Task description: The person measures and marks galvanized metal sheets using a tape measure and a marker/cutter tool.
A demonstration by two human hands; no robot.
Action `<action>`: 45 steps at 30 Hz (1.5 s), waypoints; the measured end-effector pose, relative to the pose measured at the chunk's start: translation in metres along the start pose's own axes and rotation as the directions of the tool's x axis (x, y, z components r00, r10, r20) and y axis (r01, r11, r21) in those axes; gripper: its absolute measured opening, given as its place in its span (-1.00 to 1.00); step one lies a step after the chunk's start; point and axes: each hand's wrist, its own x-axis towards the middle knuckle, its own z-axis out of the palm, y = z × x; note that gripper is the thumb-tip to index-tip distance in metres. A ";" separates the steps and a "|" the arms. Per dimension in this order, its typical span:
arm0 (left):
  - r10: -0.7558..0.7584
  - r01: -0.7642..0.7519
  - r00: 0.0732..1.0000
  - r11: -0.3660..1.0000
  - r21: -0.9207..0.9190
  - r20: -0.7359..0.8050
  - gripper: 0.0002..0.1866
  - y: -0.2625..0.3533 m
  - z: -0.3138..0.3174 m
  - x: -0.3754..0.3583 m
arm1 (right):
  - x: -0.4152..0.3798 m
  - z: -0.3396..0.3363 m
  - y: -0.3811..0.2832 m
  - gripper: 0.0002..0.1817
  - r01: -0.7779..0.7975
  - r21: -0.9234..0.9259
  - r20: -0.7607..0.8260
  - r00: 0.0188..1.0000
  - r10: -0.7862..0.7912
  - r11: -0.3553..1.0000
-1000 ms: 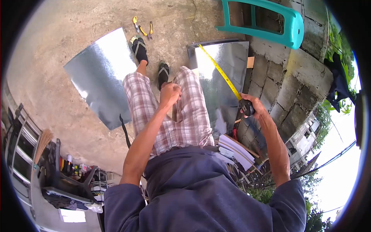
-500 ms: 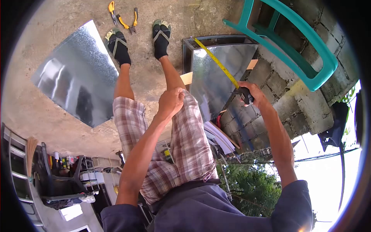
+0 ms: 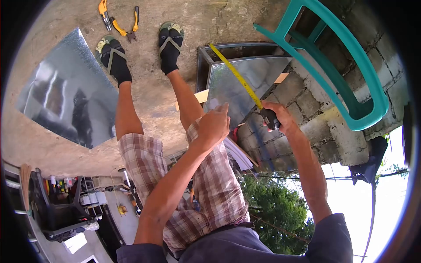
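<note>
My right hand (image 3: 281, 118) grips a black tape measure (image 3: 269, 119). Its yellow blade (image 3: 237, 74) slants across a metal-framed piece, the tip near the frame's far left corner. That piece has a dark frame (image 3: 202, 65) and a shiny sheet-metal face (image 3: 250, 72). My left hand (image 3: 213, 127) hovers above my left-to-right knee area, close to the sheet's near edge; its fingers are curled, the index partly forward, and whatever they may hold is hidden. A cut sheet of shiny metal (image 3: 66, 92) lies on the ground to the left.
Yellow-handled pliers (image 3: 130, 33) and another yellow-handled tool (image 3: 104, 15) lie beyond my feet. A teal plastic chair (image 3: 372, 79) stands at the right by a block wall (image 3: 324, 142). A dark chair (image 3: 59, 215) with several items is at the lower left.
My left hand has moved forward and right toward the metal face, its index finger now further out. My right hand still grips the tape measure. The whole view has shifted slightly.
</note>
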 end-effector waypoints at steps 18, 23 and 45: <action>-0.552 0.498 0.823 0.586 -0.639 0.136 -0.53 -0.030 0.054 0.188 | 0.014 0.023 0.039 -0.31 0.098 -0.082 -0.131 0.985 -0.108 0.992; -0.551 0.519 0.811 0.523 -0.676 0.197 -0.65 -0.052 0.055 0.207 | 0.020 0.028 0.054 -0.26 0.136 -0.148 -0.148 0.976 -0.158 0.980; -0.480 0.453 0.838 0.349 -0.820 0.259 -0.63 -0.060 0.048 0.205 | 0.003 0.019 0.027 -0.42 0.013 0.191 0.015 1.000 -0.016 0.982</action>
